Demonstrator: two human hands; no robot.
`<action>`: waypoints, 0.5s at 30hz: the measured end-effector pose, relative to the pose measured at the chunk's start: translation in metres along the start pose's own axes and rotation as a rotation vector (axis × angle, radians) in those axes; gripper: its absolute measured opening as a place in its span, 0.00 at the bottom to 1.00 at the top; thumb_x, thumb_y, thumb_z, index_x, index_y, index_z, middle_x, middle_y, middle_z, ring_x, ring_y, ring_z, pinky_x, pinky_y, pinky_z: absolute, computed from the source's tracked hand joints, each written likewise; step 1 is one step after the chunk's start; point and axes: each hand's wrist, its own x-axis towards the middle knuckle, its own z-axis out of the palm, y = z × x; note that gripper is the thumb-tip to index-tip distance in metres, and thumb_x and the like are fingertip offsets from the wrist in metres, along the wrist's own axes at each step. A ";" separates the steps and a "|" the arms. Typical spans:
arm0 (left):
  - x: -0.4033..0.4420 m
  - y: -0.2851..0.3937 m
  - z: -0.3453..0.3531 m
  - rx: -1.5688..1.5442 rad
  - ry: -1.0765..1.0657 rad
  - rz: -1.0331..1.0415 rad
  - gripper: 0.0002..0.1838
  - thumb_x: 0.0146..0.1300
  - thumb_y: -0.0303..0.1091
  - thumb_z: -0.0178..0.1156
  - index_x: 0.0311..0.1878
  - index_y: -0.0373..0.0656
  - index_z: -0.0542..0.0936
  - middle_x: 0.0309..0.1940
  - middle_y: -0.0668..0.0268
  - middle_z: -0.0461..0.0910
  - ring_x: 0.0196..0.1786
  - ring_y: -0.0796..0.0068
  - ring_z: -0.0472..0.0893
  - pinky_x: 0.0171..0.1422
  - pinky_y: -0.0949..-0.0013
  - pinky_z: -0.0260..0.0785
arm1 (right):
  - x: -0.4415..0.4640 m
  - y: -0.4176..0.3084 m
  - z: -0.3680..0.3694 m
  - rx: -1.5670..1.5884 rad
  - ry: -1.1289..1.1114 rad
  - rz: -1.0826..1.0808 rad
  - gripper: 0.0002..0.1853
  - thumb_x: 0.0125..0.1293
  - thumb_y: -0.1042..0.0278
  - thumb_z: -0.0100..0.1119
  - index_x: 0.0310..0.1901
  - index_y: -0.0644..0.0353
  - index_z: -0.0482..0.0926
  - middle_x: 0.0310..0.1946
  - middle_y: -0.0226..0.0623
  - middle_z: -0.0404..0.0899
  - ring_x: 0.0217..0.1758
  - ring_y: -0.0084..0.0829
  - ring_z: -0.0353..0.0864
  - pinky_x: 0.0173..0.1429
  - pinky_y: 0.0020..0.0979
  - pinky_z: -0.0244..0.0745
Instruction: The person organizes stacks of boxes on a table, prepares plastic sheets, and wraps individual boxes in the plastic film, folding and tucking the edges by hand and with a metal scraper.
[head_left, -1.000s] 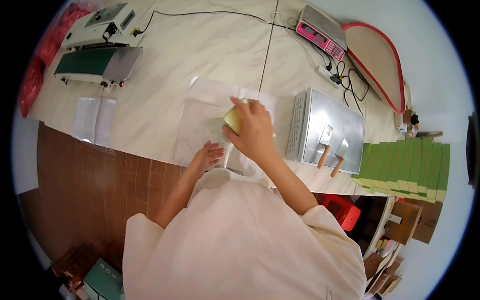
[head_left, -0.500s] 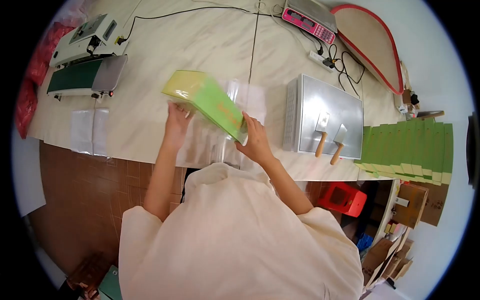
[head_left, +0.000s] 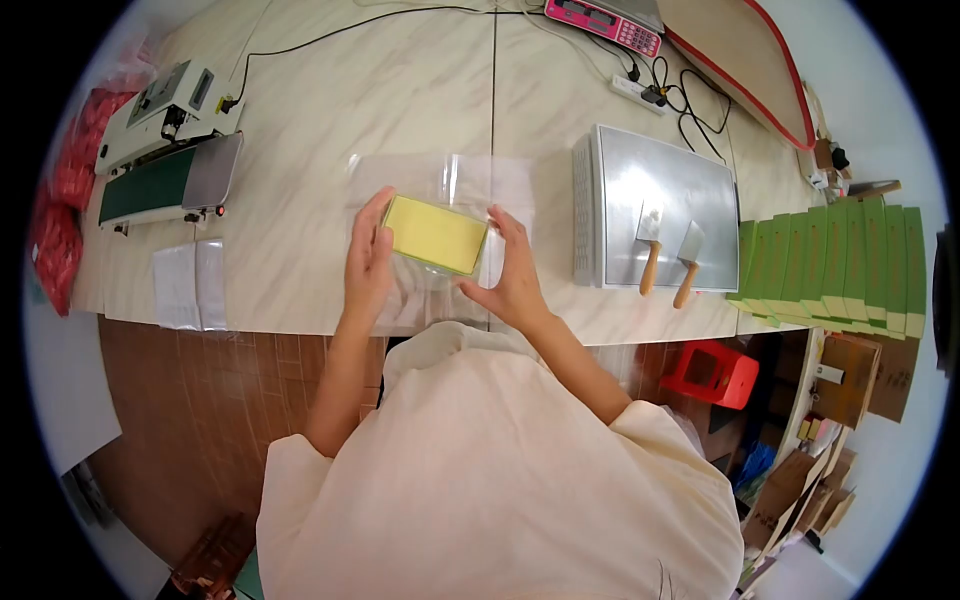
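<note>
A box (head_left: 436,236) with a yellow face and green edges is between my two hands, its yellow side turned up toward me. Transparent plastic film shows around its edges. My left hand (head_left: 370,262) presses on the left end with its fingers. At the right end, my right hand (head_left: 512,272) has its thumb low and its fingers high, against the box's edge. Beneath lie transparent plastic bags (head_left: 400,175), spread flat on the marbled table. The box's other sides are hidden.
To the right, a metal-topped machine (head_left: 670,190) carries two wooden-handled scrapers (head_left: 650,262). A row of green boxes (head_left: 835,265) stands beyond it. On the left are a sealing machine (head_left: 165,150) and flat plastic bags (head_left: 190,285). Cables and a pink scale (head_left: 610,25) lie at the back.
The box has turned from lying slanted with its long green side showing to yellow face up. Both hands have shifted with it. The head view has moved slightly.
</note>
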 end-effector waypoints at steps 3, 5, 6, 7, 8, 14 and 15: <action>0.010 0.026 -0.001 0.204 0.051 -0.082 0.25 0.69 0.35 0.53 0.67 0.40 0.64 0.60 0.60 0.70 0.61 0.69 0.70 0.65 0.68 0.62 | 0.013 -0.030 -0.023 -0.131 0.046 -0.246 0.48 0.42 0.65 0.76 0.67 0.56 0.61 0.65 0.49 0.61 0.64 0.48 0.63 0.66 0.45 0.63; 0.016 0.039 -0.005 0.357 0.099 -0.157 0.25 0.67 0.32 0.56 0.66 0.42 0.67 0.54 0.62 0.74 0.54 0.72 0.75 0.58 0.70 0.68 | 0.022 -0.047 -0.036 -0.327 -0.140 -0.368 0.35 0.43 0.64 0.75 0.57 0.55 0.73 0.65 0.44 0.63 0.66 0.45 0.63 0.69 0.47 0.60; 0.019 0.043 -0.008 0.514 0.063 -0.186 0.22 0.64 0.32 0.57 0.62 0.43 0.70 0.46 0.64 0.76 0.45 0.73 0.76 0.50 0.69 0.69 | 0.026 -0.048 -0.038 -0.323 -0.132 -0.368 0.35 0.43 0.64 0.75 0.57 0.55 0.73 0.65 0.44 0.63 0.66 0.45 0.63 0.69 0.47 0.60; 0.023 0.045 -0.011 0.671 0.026 -0.214 0.20 0.62 0.31 0.58 0.59 0.43 0.74 0.37 0.66 0.79 0.37 0.75 0.77 0.42 0.69 0.70 | 0.030 -0.048 -0.040 -0.389 -0.222 -0.433 0.25 0.46 0.64 0.73 0.48 0.55 0.76 0.60 0.40 0.68 0.65 0.43 0.65 0.70 0.47 0.59; 0.025 0.045 -0.013 0.679 0.022 -0.209 0.20 0.62 0.31 0.58 0.59 0.43 0.74 0.37 0.66 0.79 0.37 0.75 0.77 0.42 0.69 0.70 | 0.032 -0.048 -0.040 -0.455 -0.313 -0.495 0.16 0.49 0.65 0.71 0.40 0.56 0.80 0.55 0.37 0.73 0.64 0.40 0.66 0.71 0.47 0.57; 0.037 0.058 -0.014 0.901 0.027 -0.188 0.09 0.62 0.31 0.57 0.43 0.46 0.83 0.20 0.67 0.76 0.24 0.71 0.75 0.32 0.67 0.66 | 0.032 -0.046 -0.042 -0.506 -0.317 -0.547 0.08 0.53 0.68 0.66 0.25 0.56 0.74 0.26 0.28 0.75 0.45 0.31 0.76 0.70 0.47 0.59; 0.039 0.060 -0.014 0.931 0.033 -0.162 0.08 0.62 0.31 0.58 0.43 0.46 0.83 0.18 0.68 0.73 0.22 0.74 0.72 0.30 0.69 0.64 | 0.031 -0.047 -0.044 -0.503 -0.314 -0.546 0.08 0.53 0.68 0.66 0.25 0.56 0.74 0.26 0.28 0.75 0.45 0.31 0.76 0.70 0.47 0.59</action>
